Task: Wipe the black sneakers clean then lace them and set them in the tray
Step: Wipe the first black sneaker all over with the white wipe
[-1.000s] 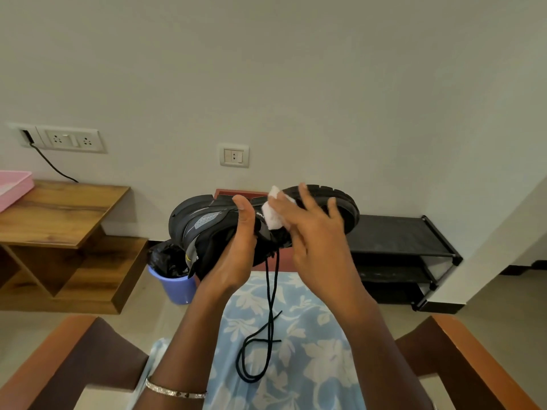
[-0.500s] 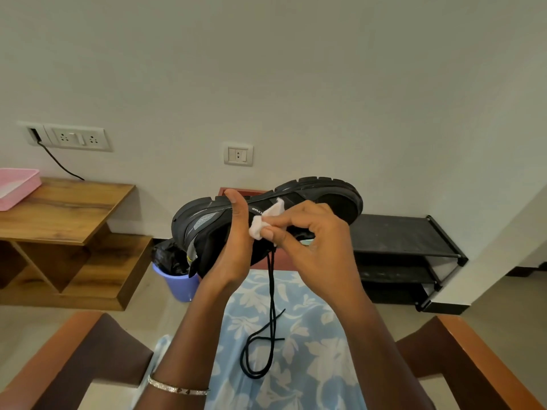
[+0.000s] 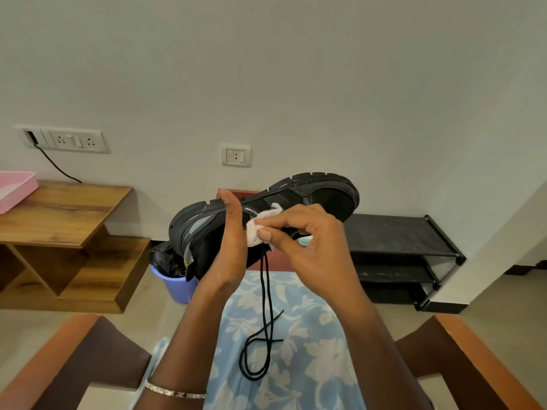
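Left hand: black sneaker gripped.
Right hand: white wipe pinched against it.
Around: pink tray on shelf, left.

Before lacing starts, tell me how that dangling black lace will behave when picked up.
The lace will probably be floppy: it hangs limp from the sneaker and curls into a loose loop. It looks thin, so likely light and apt to swing. Its top runs into the sneaker, so it probably won't drop free.
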Available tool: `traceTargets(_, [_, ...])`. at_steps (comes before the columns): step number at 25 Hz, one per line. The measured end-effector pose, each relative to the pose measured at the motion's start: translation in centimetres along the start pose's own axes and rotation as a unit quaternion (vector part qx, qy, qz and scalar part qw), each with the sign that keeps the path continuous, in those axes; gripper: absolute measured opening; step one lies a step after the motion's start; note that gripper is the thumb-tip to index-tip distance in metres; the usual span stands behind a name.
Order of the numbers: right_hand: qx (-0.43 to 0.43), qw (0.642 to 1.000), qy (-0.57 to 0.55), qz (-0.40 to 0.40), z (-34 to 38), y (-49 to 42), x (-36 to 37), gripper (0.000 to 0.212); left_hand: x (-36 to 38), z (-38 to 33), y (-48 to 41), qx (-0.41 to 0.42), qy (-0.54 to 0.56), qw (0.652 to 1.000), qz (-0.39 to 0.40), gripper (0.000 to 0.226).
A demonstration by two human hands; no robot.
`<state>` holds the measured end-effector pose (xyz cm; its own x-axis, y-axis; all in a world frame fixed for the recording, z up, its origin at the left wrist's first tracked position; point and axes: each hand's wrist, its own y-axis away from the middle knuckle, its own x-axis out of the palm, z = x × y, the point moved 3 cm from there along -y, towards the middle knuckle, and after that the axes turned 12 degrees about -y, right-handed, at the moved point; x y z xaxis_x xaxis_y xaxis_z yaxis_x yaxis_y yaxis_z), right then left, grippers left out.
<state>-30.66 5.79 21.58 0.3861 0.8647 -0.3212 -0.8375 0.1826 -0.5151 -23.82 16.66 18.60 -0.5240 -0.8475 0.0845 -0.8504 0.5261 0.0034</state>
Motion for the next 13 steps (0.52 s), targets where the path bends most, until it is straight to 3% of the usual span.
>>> traceTargets(3, [0.003,0.989,0.117,-0.092,-1.1,-0.6,-0.8,0.01,-0.1,0.2,-0.2,0.011,-0.006,1.0,0.007,0.116])
traceTargets(6, [0.006,0.945,0.244,-0.216,-1.9,-0.7,-1.3,0.005,0.0,0.1,-0.4,0.03,-0.003,1.0,0.002,0.115])
traceTargets(8, [-0.019,0.959,0.199,-0.2,-1.8,-0.5,-0.5,0.008,0.0,-0.1,-0.3,0.027,0.007,1.0,-0.002,0.109])
traceTargets(11, [-0.032,0.995,0.028,-0.088,-0.7,0.0,0.9,0.015,0.1,-0.3,0.2,0.017,0.029,0.999,0.005,0.099])
traceTargets(13, [-0.052,0.996,0.019,-0.063,-0.3,0.0,1.0,0.014,-0.1,-0.2,0.2,0.007,0.038,0.999,-0.001,0.098])
